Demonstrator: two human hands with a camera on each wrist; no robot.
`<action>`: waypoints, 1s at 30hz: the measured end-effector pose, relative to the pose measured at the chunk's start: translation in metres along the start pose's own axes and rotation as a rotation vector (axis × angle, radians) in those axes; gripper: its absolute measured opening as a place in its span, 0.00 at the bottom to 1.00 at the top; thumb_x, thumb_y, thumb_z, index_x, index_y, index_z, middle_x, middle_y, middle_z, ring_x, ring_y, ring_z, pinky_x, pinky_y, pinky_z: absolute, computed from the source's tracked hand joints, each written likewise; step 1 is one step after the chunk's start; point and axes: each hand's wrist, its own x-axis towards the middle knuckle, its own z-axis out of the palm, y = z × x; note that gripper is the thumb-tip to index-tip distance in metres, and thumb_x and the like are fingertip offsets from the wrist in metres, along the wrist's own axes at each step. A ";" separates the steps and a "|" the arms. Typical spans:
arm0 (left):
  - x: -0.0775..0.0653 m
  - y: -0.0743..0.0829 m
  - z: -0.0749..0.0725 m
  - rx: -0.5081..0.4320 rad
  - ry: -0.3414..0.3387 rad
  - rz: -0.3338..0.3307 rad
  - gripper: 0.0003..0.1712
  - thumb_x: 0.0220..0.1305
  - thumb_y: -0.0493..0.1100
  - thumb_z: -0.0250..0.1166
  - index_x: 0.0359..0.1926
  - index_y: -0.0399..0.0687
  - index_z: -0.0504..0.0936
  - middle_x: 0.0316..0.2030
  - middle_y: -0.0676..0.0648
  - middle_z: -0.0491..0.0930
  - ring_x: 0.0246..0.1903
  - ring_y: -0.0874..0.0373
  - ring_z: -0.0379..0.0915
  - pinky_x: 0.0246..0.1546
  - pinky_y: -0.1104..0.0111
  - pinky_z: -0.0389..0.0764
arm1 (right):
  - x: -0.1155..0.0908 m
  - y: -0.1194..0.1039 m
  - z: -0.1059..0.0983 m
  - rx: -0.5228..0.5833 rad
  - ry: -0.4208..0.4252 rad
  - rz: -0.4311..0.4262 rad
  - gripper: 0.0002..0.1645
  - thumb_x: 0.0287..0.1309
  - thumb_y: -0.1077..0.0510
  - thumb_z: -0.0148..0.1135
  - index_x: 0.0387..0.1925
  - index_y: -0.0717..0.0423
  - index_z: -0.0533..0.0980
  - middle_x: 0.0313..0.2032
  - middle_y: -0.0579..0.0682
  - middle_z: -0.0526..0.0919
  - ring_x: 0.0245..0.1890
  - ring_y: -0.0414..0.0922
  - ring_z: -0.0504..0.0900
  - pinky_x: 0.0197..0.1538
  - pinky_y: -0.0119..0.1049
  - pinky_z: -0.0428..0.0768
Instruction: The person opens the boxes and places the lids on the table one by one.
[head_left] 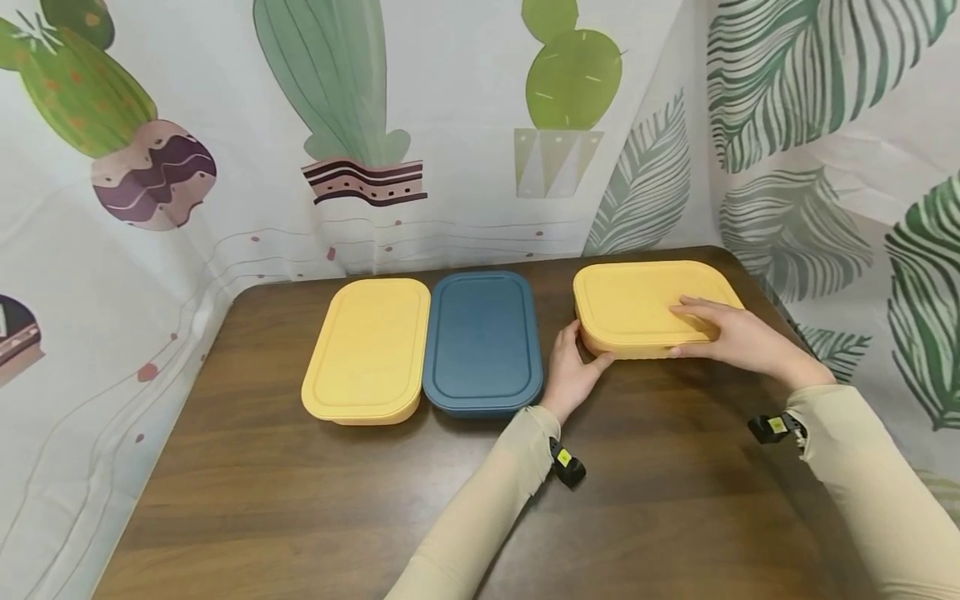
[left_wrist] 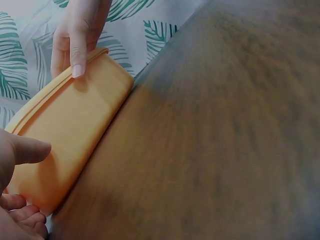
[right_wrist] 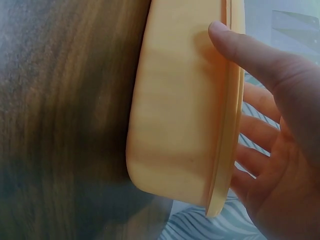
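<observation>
A yellow lidded food container (head_left: 652, 304) lies crosswise at the back right of the table, its lid on. My left hand (head_left: 573, 371) holds its left end, thumb against the near wall and fingers round the corner. At the other end, my right hand (head_left: 738, 337) grips the container with its thumb on the near wall and its fingers across the lid. In the left wrist view the near wall of the yellow container (left_wrist: 80, 120) shows between both hands, its base at the tabletop. The right wrist view shows the right thumb (right_wrist: 250, 52) on that wall.
Left of my hands, a blue lidded container (head_left: 483, 342) and another yellow lidded container (head_left: 367, 350) stand side by side, lengthwise. A patterned cloth (head_left: 465, 108) hangs behind the brown wooden table (head_left: 360, 508). The held container is close to the table's back and right edges.
</observation>
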 end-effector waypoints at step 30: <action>0.000 -0.001 0.001 -0.014 -0.011 -0.011 0.43 0.63 0.48 0.73 0.73 0.41 0.64 0.66 0.45 0.69 0.67 0.56 0.65 0.66 0.65 0.67 | 0.002 0.003 -0.004 0.016 -0.030 0.024 0.48 0.54 0.40 0.75 0.70 0.59 0.70 0.73 0.63 0.62 0.73 0.67 0.55 0.68 0.66 0.58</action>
